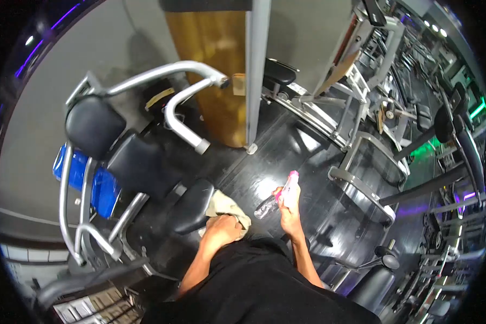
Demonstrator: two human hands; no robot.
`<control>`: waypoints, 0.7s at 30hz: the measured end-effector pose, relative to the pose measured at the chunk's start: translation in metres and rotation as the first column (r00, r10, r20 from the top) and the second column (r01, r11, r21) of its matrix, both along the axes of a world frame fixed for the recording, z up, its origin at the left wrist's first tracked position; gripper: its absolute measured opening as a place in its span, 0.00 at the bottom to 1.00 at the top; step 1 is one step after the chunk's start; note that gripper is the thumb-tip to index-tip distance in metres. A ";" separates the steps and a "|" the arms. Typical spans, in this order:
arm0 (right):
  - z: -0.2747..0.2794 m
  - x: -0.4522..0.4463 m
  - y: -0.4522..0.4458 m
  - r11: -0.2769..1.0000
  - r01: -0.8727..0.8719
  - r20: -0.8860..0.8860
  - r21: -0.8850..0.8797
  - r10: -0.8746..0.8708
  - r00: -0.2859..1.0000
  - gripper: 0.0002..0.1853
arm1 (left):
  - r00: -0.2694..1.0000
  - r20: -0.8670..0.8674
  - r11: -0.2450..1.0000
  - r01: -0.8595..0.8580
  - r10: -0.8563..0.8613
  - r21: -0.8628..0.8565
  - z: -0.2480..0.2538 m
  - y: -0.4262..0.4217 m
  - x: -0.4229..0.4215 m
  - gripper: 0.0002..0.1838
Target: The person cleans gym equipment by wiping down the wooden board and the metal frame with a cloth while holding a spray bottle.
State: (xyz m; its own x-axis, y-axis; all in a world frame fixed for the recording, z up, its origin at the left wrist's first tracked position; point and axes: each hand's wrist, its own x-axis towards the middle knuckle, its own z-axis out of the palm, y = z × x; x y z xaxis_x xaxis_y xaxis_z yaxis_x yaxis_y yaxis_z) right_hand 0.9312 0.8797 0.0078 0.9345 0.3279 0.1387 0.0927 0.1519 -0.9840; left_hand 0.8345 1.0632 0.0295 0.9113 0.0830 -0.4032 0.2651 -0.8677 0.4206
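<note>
Right hand (290,209) above glossy gym floor (319,201)

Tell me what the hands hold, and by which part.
Left hand: the beige cloth, on its near side. Right hand: the spray bottle, by its pink-and-white head.

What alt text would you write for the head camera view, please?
A person's left hand holds a beige cloth at the edge of a black padded seat, while the right hand grips a spray bottle with a pink and white top. Gym machines stand around on a dark, glossy floor.
</note>
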 end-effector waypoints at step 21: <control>0.061 0.250 -0.014 0.879 0.122 0.156 -0.460 -0.055 0.986 0.33 | 0.901 0.430 0.722 0.257 0.062 -0.642 0.011 -0.051 0.319 0.37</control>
State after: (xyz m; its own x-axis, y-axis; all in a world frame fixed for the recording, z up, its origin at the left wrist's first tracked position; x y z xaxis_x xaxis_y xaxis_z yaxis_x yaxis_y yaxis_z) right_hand 1.1813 0.8656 0.0686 0.9462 0.3023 0.1158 0.2198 -0.3371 -0.9155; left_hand 1.1538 1.0121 0.0404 0.9834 -0.1617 0.0827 -0.1315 -0.3202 0.9382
